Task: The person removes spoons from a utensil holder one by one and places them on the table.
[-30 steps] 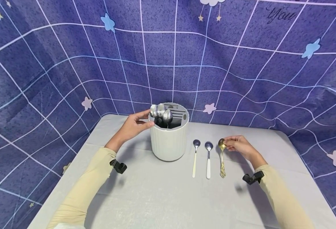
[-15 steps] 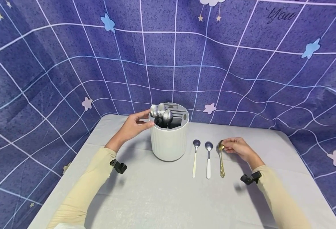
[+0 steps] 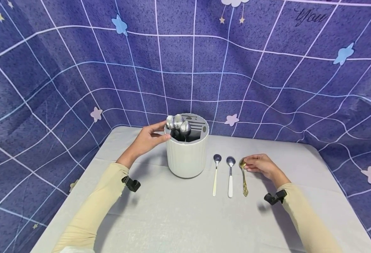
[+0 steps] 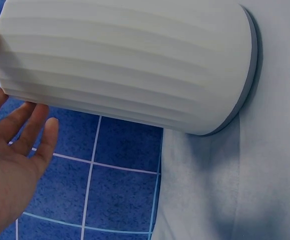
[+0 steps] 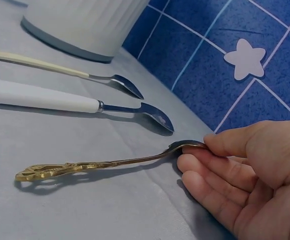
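A white ribbed cutlery holder (image 3: pixel 187 160) stands upright on the table with several spoons (image 3: pixel 178 122) in its front compartment, silver bowls up. My left hand (image 3: pixel 145 140) touches its left rim, thumb at the front and fingers loosely extended along the side; in the left wrist view the lower fingers (image 4: pixel 47 140) look relaxed. At the right, my right hand (image 3: pixel 261 164) pinches a gold spoon (image 3: pixel 244 179) by its bowl, between thumb and fingers. Its ornate handle (image 5: pixel 55 171) points towards me, casting a shadow on the cloth. Fingers partly cover the bowl.
Between holder and gold spoon lie a spoon with a thin cream handle (image 3: pixel 215 177) and one with a thick white handle (image 3: pixel 230 181), bowls away from me. A grey cloth (image 3: pixel 173 218) covers the table. A blue grid-patterned curtain (image 3: pixel 185 63) hangs behind.
My right hand has shifted slightly left and towards me, its fingers covering more of the gold spoon's bowl, which has turned a little. The left hand and holder stay put.
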`<move>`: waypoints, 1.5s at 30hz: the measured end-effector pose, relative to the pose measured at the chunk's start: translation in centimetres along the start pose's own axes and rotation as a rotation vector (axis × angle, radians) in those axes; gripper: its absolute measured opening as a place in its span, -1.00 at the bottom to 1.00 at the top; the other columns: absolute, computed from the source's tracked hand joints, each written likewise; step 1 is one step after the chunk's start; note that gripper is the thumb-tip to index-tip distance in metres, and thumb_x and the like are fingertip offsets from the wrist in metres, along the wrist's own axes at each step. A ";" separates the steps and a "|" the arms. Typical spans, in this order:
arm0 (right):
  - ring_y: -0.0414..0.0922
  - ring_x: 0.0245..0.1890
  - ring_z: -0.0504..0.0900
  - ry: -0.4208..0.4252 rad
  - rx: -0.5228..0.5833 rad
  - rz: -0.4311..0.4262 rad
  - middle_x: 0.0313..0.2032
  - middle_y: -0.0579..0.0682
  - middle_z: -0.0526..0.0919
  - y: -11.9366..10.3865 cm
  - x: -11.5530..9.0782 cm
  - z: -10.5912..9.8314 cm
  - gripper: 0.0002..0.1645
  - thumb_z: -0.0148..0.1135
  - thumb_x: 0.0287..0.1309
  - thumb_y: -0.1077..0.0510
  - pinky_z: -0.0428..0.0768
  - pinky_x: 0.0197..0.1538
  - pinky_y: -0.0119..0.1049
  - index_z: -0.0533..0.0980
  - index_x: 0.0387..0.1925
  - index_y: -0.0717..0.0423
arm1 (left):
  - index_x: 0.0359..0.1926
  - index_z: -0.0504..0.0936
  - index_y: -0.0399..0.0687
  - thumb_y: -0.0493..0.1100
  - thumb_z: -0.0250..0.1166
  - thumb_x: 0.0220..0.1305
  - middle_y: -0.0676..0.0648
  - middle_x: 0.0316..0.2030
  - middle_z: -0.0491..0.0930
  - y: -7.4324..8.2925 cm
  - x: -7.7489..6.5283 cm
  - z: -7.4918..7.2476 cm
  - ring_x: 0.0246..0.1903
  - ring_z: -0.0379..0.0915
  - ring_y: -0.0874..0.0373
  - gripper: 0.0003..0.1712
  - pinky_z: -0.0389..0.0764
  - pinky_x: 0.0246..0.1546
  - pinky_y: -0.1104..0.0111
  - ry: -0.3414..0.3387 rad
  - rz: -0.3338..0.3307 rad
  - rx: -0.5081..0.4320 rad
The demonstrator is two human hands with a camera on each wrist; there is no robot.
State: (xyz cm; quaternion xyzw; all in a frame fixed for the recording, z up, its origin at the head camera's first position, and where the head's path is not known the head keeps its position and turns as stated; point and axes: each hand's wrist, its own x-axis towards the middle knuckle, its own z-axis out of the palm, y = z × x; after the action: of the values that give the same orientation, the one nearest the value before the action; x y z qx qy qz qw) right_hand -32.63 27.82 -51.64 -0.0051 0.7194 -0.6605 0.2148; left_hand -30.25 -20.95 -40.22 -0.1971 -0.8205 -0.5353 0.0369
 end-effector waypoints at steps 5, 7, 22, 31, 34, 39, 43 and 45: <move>-0.20 -0.33 0.77 0.005 -0.061 0.027 -0.30 0.02 0.78 -0.4 -0.3 -0.1 -0.43 0.12 0.46 0.29 0.76 -0.14 -0.34 0.27 0.28 0.68 | 0.47 0.41 -0.09 -0.15 0.39 0.36 -0.23 0.28 0.55 -0.2 0.2 0.1 0.27 0.46 -0.09 -0.30 0.59 0.20 0.11 0.005 0.013 -0.008; -0.19 -0.32 0.77 0.006 -0.098 0.039 -0.28 0.04 0.78 -0.7 -0.6 -0.1 -0.42 0.08 0.49 0.26 0.77 -0.14 -0.32 0.25 0.30 0.67 | 0.47 0.41 -0.08 -0.14 0.40 0.36 -0.23 0.28 0.55 -0.3 0.2 0.1 0.27 0.45 -0.09 -0.29 0.60 0.19 0.13 0.007 0.016 -0.005; -0.13 -0.32 0.75 0.042 -0.321 0.052 -0.21 0.18 0.77 -2.6 -2.4 -0.3 -0.50 0.09 0.48 0.18 0.77 -0.17 -0.19 0.37 0.23 0.54 | 0.48 0.40 -0.07 -0.11 0.41 0.34 -0.23 0.30 0.53 -0.3 -0.1 -0.1 0.28 0.44 -0.09 -0.26 0.60 0.19 0.12 0.006 0.009 -0.005; -0.09 -0.26 0.75 0.074 -0.439 -0.051 -0.05 0.33 0.73 -5.7 -4.3 0.4 -0.44 0.15 0.46 0.15 0.76 -0.04 -0.12 0.38 0.27 0.53 | 0.48 0.40 -0.08 -0.09 0.43 0.33 -0.23 0.29 0.54 -0.3 0.0 -0.1 0.27 0.45 -0.08 -0.26 0.61 0.18 0.16 0.005 0.030 -0.002; -0.15 -0.26 0.73 0.092 -0.473 -0.123 -0.01 0.36 0.70 -7.4 -4.9 1.1 -0.44 0.15 0.45 0.15 0.75 -0.05 -0.19 0.41 0.27 0.50 | 0.48 0.40 -0.09 -0.08 0.43 0.33 -0.24 0.29 0.53 -0.3 0.0 -0.1 0.28 0.45 -0.08 -0.25 0.61 0.17 0.17 0.003 0.028 0.000; -0.21 -0.27 0.70 0.120 -0.487 -0.242 -0.03 0.31 0.72 -10.5 -5.9 2.6 -0.49 0.19 0.42 0.17 0.74 -0.14 -0.30 0.48 0.23 0.47 | 0.48 0.40 -0.06 -0.05 0.42 0.33 -0.23 0.31 0.52 -0.3 0.1 -0.1 0.28 0.45 -0.08 -0.25 0.60 0.19 0.11 0.001 0.017 0.000; -0.23 -0.26 0.70 0.155 -0.519 -0.296 -0.05 0.22 0.75 -12.9 -6.3 4.0 -0.52 0.26 0.39 0.11 0.73 -0.17 -0.33 0.56 0.19 0.35 | 0.48 0.39 -0.06 -0.04 0.42 0.34 -0.23 0.31 0.52 -0.4 0.1 -0.1 0.28 0.45 -0.09 -0.24 0.60 0.19 0.09 -0.002 0.013 -0.002; -0.25 -0.25 0.70 0.174 -0.544 -0.321 -0.05 0.18 0.76 -14.0 -6.4 4.7 -0.52 0.30 0.37 0.05 0.72 -0.17 -0.33 0.59 0.18 0.29 | 0.49 0.39 -0.06 -0.04 0.42 0.34 -0.23 0.31 0.52 -0.4 0.0 0.0 0.28 0.45 -0.09 -0.24 0.60 0.19 0.10 0.000 0.010 -0.002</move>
State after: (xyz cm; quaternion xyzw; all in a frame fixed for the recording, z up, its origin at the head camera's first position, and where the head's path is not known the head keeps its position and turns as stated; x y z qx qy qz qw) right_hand -29.19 23.46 -36.50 -0.1189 0.8751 -0.4677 0.0364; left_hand -30.46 -21.11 -40.59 -0.2014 -0.8188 -0.5361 0.0396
